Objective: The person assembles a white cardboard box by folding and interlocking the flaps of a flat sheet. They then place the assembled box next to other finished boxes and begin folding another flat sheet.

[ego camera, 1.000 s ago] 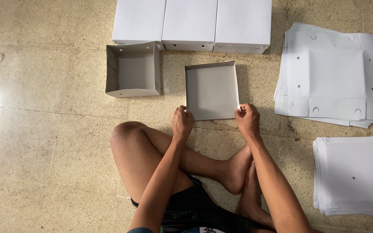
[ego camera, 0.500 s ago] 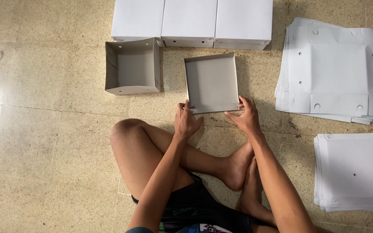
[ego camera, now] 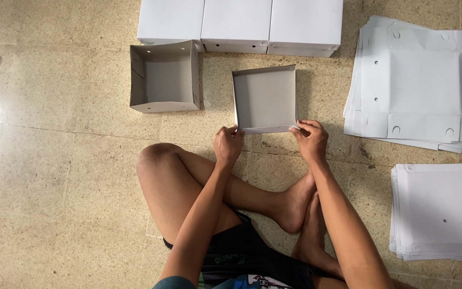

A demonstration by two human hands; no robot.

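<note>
Shallow white tray (ego camera: 266,99) — empty, hand-held

Shallow white cardboard tray (ego camera: 266,99) at centre, open side up, near edge pinched at both corners by left hand (ego camera: 228,145) and right hand (ego camera: 311,142); deeper open white box (ego camera: 164,77) at 10 o'clock from tray, on floor, just apart; row of three closed white boxes (ego camera: 240,21) at 12 o'clock, side by side, touching; stack of flat white punched box blanks (ego camera: 415,85) at 3 o'clock; second stack of square white flat sheets (ego camera: 439,211) at 4 o'clock.
</note>
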